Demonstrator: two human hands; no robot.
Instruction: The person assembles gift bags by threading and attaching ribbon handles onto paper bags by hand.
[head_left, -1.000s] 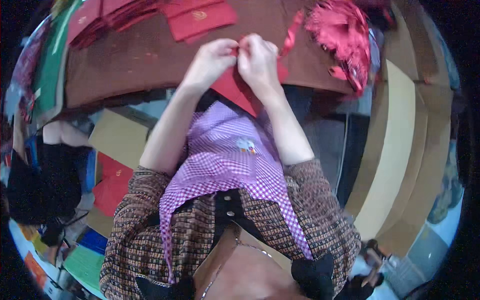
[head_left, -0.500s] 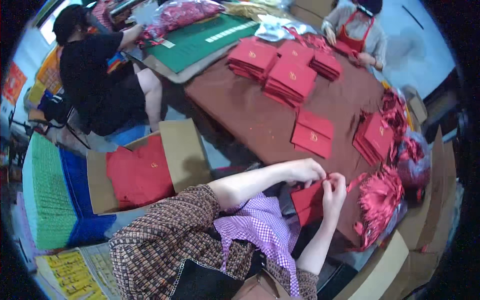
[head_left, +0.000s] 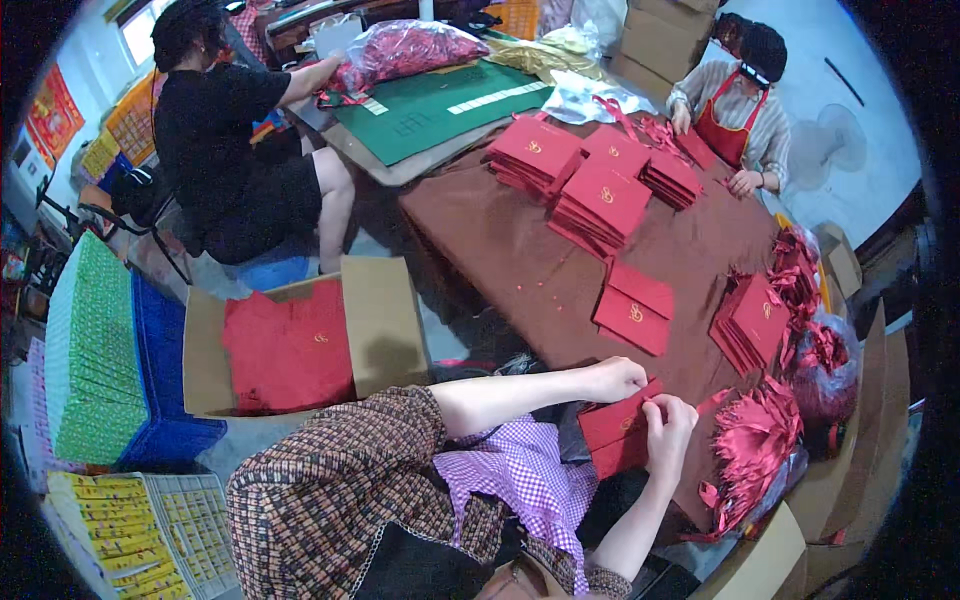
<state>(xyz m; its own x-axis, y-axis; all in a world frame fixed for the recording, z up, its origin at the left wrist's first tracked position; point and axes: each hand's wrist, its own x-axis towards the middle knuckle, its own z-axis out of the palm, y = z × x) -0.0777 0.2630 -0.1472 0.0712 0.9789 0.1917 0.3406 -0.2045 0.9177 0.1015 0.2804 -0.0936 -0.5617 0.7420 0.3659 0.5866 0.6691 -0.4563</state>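
Observation:
Just above my lap, at the near edge of the table, is a red paper envelope (head_left: 612,437) with a gold emblem partly hidden by my fingers. My left hand (head_left: 618,379) is closed at its upper edge, fingertips pinched together. My right hand (head_left: 672,426) pinches the envelope's upper right side, thumb and forefinger pressed together. Whether a thin ribbon also lies between the fingers is too small to tell. Just beyond my hands lie a few flat red envelopes (head_left: 636,310). A bunch of red ribbons (head_left: 757,440) sits right of my right hand.
Stacked red envelopes (head_left: 603,200) stand on the brown-covered table (head_left: 470,235), with another stack (head_left: 750,322) at right. An open carton (head_left: 385,315) of red envelopes is at my left. One co-worker (head_left: 225,130) sits far left; another (head_left: 735,110) handles red pieces across the table.
The view has shifted, so the table shows lower and farther right. My hands stay at the envelope, whose face now shows more between them, with part of its gold emblem visible.

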